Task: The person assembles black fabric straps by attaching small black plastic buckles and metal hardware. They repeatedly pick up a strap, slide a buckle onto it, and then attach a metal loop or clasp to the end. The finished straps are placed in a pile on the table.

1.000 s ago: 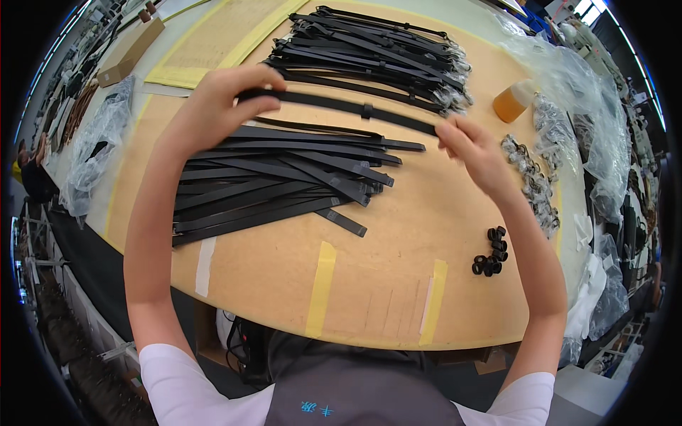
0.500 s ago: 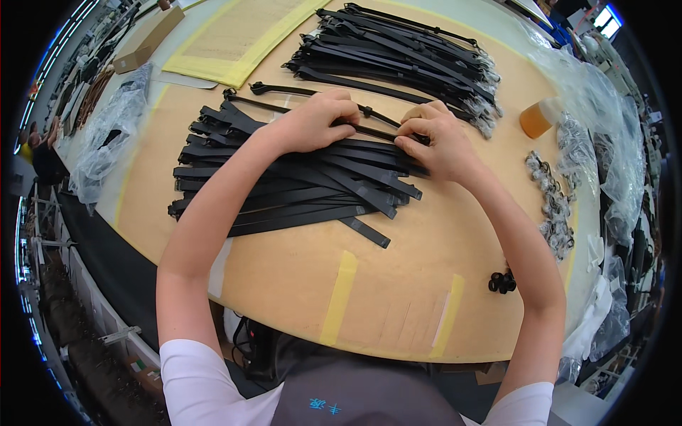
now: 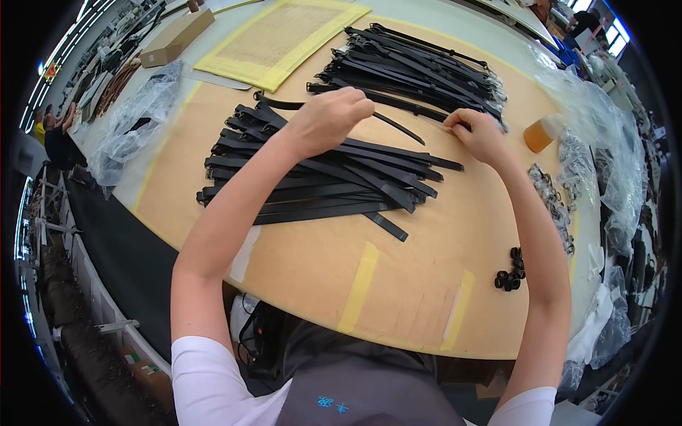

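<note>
My left hand (image 3: 331, 122) is closed over a black strap (image 3: 399, 130), whose plain end points right and whose other end shows left of the hand. Beyond it lies another black strap (image 3: 398, 101) with a buckle-like piece at its left end. The closed fingers of my right hand (image 3: 480, 137) pinch that strap near its right end; the fingertips partly cover it. Below my left hand spreads a pile of flat black straps (image 3: 320, 183), overlapping at slight angles. At the far side sits a second pile of black straps (image 3: 408, 67), with clear-wrapped hardware at its right ends.
Right of my right hand stand a container of amber liquid (image 3: 538, 136) and plastic-wrapped metal hardware (image 3: 548, 195). Small black loops (image 3: 508, 280) lie near my right forearm. A yellow-edged panel (image 3: 284, 44), cardboard box (image 3: 176, 38) and clear plastic bag (image 3: 138, 124) are at the far left.
My hands have moved apart, the right one to the right. The strap end between them has come free of the right hand, which now grips the farther strap. The view has shifted slightly.
</note>
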